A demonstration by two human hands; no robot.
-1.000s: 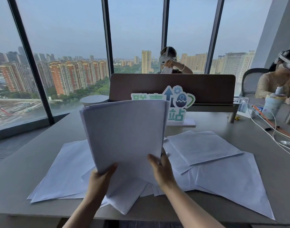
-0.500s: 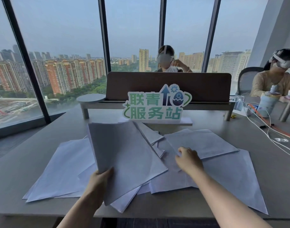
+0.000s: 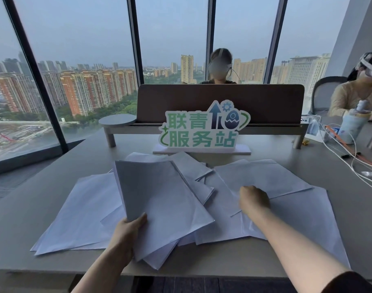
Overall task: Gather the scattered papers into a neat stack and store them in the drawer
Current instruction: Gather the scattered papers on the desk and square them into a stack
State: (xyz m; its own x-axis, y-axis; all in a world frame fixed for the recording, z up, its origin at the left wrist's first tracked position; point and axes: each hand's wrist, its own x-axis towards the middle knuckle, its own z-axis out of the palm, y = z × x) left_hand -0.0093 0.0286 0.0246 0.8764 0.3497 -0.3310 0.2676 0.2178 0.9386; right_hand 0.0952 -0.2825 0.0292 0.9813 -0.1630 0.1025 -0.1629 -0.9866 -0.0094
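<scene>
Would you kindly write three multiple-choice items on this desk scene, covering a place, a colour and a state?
1. Where does the green-lettered cut-out sign stand?
A. behind the scattered white paper sheets
B. on the floor
C. in the person's left hand

2. What colour is the desk divider panel?
A. yellow
B. brown
C. white

3. What is the left hand doing?
A. resting flat on the grey desk
B. gripping the gathered bundle of white sheets
C. holding a cup

Answers: 1 A, it stands beyond the papers; 2 B, the panel is brown; 3 B, the thumb lies over the bundle's near edge.
</scene>
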